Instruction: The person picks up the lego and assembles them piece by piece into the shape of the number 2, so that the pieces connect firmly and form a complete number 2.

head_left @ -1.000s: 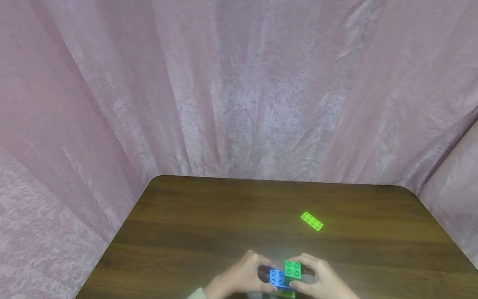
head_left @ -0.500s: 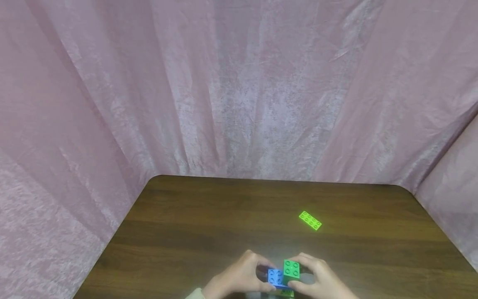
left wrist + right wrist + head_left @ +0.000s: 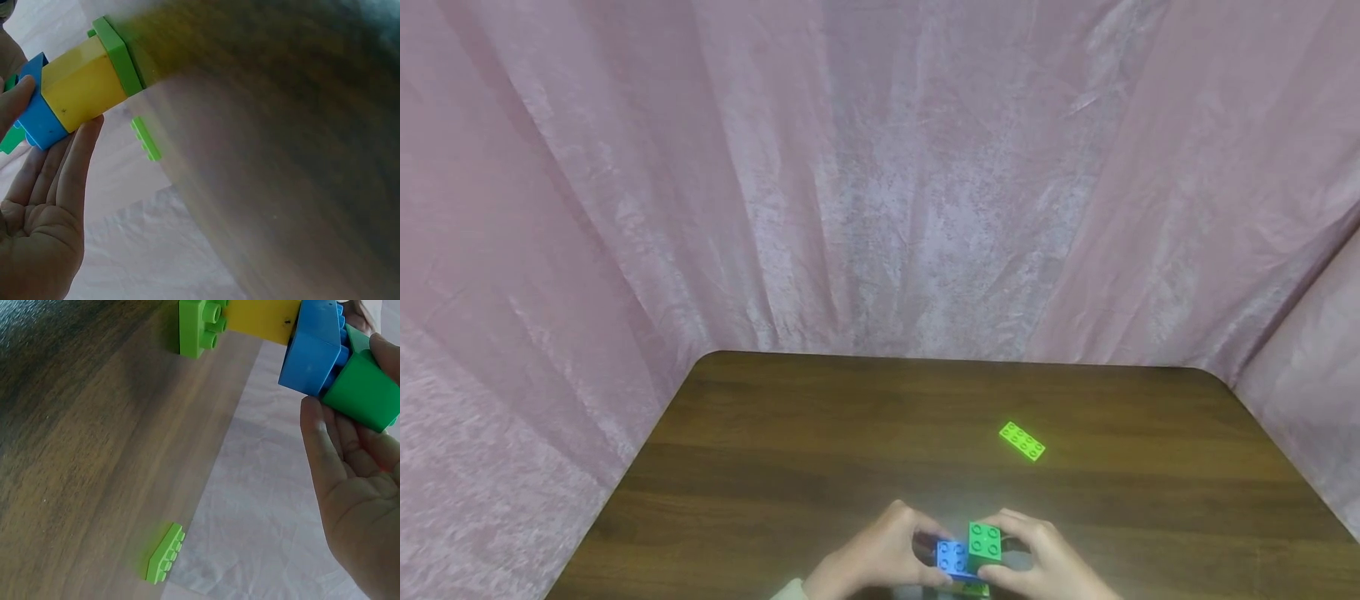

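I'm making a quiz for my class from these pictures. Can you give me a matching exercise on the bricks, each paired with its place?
Things:
1. green brick
2. yellow brick
3. loose plate
4. blue brick

Places:
a. alone on the table, away from the hands
b. top of the stack, at the right hand
c. under the blue brick, above a green base
d. beside the left hand, under the green brick

Pairs: 1-b, 2-c, 3-a, 4-d

left hand (image 3: 37,212) fingers on block stack (image 3: 69,94) | flat green plate (image 3: 145,139) apart | table (image 3: 281,156)
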Demonstrator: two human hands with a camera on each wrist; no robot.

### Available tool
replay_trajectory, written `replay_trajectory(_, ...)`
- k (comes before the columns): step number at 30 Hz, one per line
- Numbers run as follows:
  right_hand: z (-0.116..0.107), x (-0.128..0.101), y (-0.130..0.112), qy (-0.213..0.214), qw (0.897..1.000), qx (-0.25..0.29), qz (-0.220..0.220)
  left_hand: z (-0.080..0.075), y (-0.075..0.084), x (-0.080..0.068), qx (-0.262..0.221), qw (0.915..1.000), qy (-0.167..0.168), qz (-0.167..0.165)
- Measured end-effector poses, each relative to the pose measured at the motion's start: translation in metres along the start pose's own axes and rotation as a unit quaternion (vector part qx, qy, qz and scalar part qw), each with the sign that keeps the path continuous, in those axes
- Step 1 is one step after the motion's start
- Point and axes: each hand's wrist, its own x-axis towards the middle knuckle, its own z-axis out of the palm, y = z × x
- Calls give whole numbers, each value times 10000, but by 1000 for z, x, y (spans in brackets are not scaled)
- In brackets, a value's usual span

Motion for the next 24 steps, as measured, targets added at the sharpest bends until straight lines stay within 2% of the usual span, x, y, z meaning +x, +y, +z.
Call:
replay_trajectory(7,0,1,0,-156,9997,190,0,0,1,-1,278,9992,-116,255)
replay_trajectory(11,-2,2,0,-130,9999,-61,-74,0,4,1,566,9978,-203,273)
replay_trajectory(14,-3,2,1,-58,9991,-334,-238,0,6,2,517,9982,-238,168)
replay_trajectory(18,-5,4,3,-49,9983,-436,-388,0,6,0,327,9991,-250,30)
replay_trajectory(24,-5,6,3,-276,9995,117,-78,0,5,-1,-299,9989,-240,-285)
